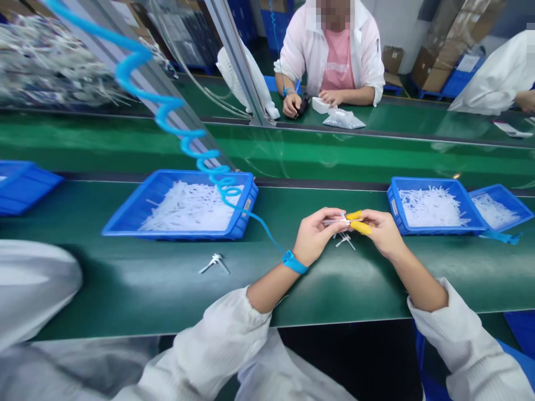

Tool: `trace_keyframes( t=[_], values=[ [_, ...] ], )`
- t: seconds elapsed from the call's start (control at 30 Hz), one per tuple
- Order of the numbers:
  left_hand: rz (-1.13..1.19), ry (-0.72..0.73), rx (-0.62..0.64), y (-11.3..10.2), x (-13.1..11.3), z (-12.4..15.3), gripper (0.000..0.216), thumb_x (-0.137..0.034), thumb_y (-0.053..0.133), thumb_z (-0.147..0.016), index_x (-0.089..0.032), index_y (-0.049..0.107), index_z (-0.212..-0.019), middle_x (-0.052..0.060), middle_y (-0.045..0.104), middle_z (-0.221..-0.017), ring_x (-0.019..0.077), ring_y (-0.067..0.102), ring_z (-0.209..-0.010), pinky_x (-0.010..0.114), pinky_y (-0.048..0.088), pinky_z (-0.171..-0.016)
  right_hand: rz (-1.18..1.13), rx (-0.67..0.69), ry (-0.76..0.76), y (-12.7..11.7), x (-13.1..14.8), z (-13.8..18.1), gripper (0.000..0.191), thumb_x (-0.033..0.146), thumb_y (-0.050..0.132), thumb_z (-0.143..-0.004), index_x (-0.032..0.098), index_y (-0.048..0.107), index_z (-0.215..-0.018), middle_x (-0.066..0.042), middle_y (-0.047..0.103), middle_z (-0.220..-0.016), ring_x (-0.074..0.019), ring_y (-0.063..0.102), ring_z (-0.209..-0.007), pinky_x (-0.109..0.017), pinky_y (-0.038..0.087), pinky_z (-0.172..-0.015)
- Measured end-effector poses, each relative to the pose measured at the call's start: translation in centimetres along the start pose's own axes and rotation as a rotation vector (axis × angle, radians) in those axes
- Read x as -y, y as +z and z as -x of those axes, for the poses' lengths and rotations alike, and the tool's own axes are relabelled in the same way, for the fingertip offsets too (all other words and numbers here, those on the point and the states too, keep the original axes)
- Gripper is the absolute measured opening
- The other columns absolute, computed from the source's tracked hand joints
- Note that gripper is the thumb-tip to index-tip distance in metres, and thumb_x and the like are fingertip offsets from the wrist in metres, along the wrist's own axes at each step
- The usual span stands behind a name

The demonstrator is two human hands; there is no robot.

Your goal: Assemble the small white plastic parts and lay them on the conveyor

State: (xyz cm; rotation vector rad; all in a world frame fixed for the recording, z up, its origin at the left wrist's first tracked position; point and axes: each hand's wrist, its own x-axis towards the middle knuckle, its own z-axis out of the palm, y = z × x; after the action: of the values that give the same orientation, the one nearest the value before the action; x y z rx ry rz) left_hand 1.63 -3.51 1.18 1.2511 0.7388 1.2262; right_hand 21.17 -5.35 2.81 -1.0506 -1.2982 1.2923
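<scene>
My left hand [315, 234], with a blue wrist strap [294, 262] on its wrist, is closed in a pinch on a small white plastic piece [344, 220] with a thin stem. From the other side, my right hand [379, 229] grips the same piece between thumb and forefinger, both in yellow finger cots [361, 227]. The fingers partly hide the piece's shape. Just beneath the hands, a white plastic part with thin arms [345, 240] lies on the green belt [259, 289]. Another such part [215, 260] rests farther left.
Blue trays of white strips stand along the belt's far side: a left tray [179, 231], a right tray [438, 229] and a smaller one [499, 223]. A coiled blue cord [188, 139] runs down to my strap. Across the divider, a person [330, 61] works.
</scene>
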Motion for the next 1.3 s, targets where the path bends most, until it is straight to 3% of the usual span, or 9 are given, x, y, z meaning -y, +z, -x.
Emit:
trace_keyframes(
  t=[0.27,0.57,0.77,0.87,0.97,1.1,1.3],
  values=[
    [0.103,-0.105,-0.006,0.4,0.7,0.1,0.039,-0.043,0.093,-0.077,-0.014,0.079,-0.099,0.008,0.079,-0.095,0.0228,0.079,-0.083,0.038,0.069,-0.085,-0.012,-0.029,0.012,0.4,-0.3,0.1,0.030,0.045,0.093,-0.074,0.022,0.080,-0.089,-0.004,0.078,-0.091,-0.0205,0.073,-0.083,-0.034,0.061,-0.083],
    [-0.251,0.177,-0.029,0.1,-0.2,0.9,0.015,-0.033,0.084,-0.089,-0.018,0.081,-0.094,0.005,0.074,-0.090,0.0167,0.073,-0.081,0.026,0.061,-0.074,0.063,-0.050,-0.018,0.8,0.0,0.6,0.028,0.048,0.091,-0.076,0.024,0.084,-0.087,-0.007,0.082,-0.096,-0.0253,0.075,-0.089,-0.039,0.061,-0.084],
    [-0.233,0.234,-0.002,0.8,0.6,0.3,0.018,-0.036,0.074,-0.098,-0.018,0.077,-0.100,0.008,0.071,-0.104,0.0193,0.072,-0.098,0.032,0.062,-0.089,0.092,-0.062,-0.044,0.2,0.2,0.1,0.025,0.046,0.088,-0.079,0.025,0.084,-0.092,-0.008,0.082,-0.105,-0.0271,0.075,-0.100,-0.042,0.060,-0.096],
    [-0.106,0.169,0.014,0.7,1.0,0.1,0.029,-0.039,0.079,-0.093,-0.018,0.073,-0.112,0.011,0.069,-0.120,0.0223,0.072,-0.108,0.035,0.063,-0.094,0.083,-0.087,-0.087,-0.1,0.1,-0.2,0.021,0.041,0.088,-0.080,0.026,0.084,-0.093,-0.007,0.081,-0.108,-0.0260,0.075,-0.102,-0.041,0.060,-0.096],
    [0.034,0.018,0.029,0.3,1.2,-0.1,0.040,-0.042,0.079,-0.093,-0.017,0.068,-0.122,0.013,0.073,-0.119,0.0226,0.076,-0.103,0.036,0.065,-0.092,0.081,-0.105,-0.111,-0.1,0.0,-0.2,0.017,0.039,0.088,-0.081,0.026,0.083,-0.091,-0.006,0.080,-0.106,-0.0245,0.074,-0.097,-0.039,0.061,-0.090],
    [0.138,-0.133,0.084,0.1,1.2,-0.2,0.042,-0.044,0.081,-0.091,-0.014,0.069,-0.118,0.013,0.078,-0.106,0.0245,0.080,-0.092,0.040,0.067,-0.089,0.121,-0.105,-0.126,0.0,-0.1,-0.2,0.020,0.042,0.087,-0.080,0.025,0.082,-0.089,-0.007,0.079,-0.101,-0.0247,0.073,-0.094,-0.040,0.062,-0.087],
    [0.142,-0.139,0.047,0.3,1.4,-0.3,0.039,-0.042,0.087,-0.085,-0.014,0.074,-0.109,0.012,0.080,-0.104,0.0254,0.080,-0.091,0.041,0.067,-0.090,0.129,-0.152,-0.085,0.3,-0.6,-0.1,0.030,0.049,0.087,-0.080,0.024,0.081,-0.096,-0.007,0.079,-0.103,-0.0235,0.074,-0.085,-0.040,0.063,-0.083]
  ],
)
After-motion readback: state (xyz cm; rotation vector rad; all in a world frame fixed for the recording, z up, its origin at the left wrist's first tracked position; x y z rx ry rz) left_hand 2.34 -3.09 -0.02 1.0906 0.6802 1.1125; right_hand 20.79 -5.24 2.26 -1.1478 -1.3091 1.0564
